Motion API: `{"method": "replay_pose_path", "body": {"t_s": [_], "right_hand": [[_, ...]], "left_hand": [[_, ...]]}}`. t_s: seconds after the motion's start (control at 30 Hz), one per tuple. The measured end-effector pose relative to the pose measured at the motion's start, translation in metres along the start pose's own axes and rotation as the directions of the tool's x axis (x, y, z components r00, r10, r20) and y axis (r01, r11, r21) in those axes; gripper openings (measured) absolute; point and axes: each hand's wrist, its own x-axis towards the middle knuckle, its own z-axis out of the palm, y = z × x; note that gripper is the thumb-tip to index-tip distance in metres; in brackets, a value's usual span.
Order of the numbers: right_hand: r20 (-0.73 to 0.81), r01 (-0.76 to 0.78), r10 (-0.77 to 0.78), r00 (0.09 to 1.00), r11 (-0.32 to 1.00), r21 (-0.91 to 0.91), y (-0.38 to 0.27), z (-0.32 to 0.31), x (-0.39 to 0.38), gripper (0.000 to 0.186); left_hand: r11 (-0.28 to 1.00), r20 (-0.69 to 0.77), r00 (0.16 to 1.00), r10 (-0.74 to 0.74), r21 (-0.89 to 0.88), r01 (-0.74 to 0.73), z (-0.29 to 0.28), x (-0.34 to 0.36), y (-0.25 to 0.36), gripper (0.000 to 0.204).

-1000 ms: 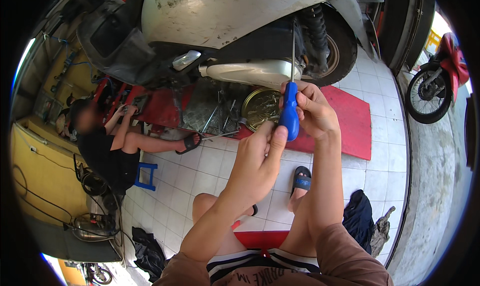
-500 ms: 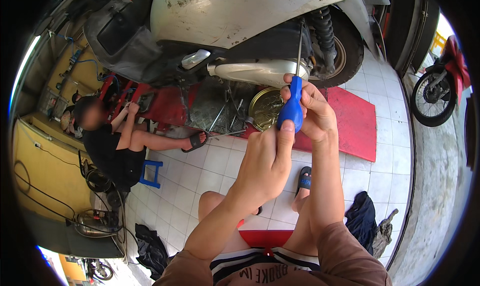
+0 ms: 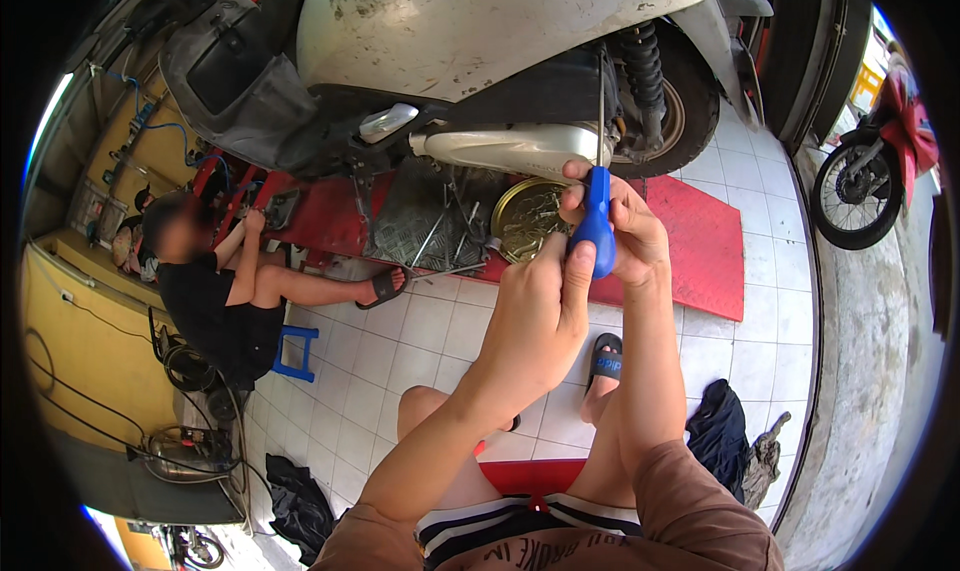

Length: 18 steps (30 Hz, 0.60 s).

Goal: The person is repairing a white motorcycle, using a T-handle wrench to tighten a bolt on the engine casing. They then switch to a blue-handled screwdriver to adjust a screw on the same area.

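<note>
A screwdriver point(image 3: 597, 236) with a blue handle points away from me, its long thin shaft reaching up to the dark underside of a scooter point(image 3: 430, 31) beside the rear shock absorber point(image 3: 643, 71). Whether the tip touches anything there, I cannot tell. My right hand point(image 3: 638, 229) has its fingers closed round the front of the handle. At the rounded butt end, my left hand point(image 3: 535, 311) is closed with its thumb against the handle; most of its fingers are hidden.
Below the scooter lies a red platform point(image 3: 705, 256) carrying a round gold tray point(image 3: 505, 233) of small metal parts and several wrenches point(image 3: 432, 233). On the left, a person point(image 3: 205, 291) sits on a blue stool point(image 3: 297, 353). Dark cloths point(image 3: 722, 436) lie on the tiles.
The screwdriver handle and both hands have shifted slightly to the right and toward me. The grip of both hands looks the same, and the whole view has moved a little.
</note>
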Motion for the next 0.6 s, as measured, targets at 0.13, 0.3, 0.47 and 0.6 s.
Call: {"method": "replay_pose_path", "body": {"t_s": [0.13,0.3,0.47,0.6], "right_hand": [[-0.004,0.035,-0.035,0.999,0.999,-0.024,0.004,-0.003,0.002,0.049],[-0.040,0.041,-0.039,0.998,0.998,0.048,0.005,0.012,0.000,0.045],[0.002,0.030,-0.030,1.000,0.999,-0.024,0.004,0.004,0.001,0.049],[-0.095,-0.010,0.003,0.995,0.997,-0.075,0.001,0.000,-0.003,0.049]], "left_hand": [[0.932,-0.109,0.981,0.161,0.344,-0.115,0.004,-0.004,0.012,0.038],[0.987,-0.023,0.997,0.071,0.149,-0.067,0.012,-0.004,0.006,0.038],[0.919,0.056,0.991,-0.120,-0.370,0.133,0.022,-0.004,-0.003,0.048],[0.991,-0.061,0.994,0.086,0.104,-0.080,0.008,0.001,0.004,0.045]]}}
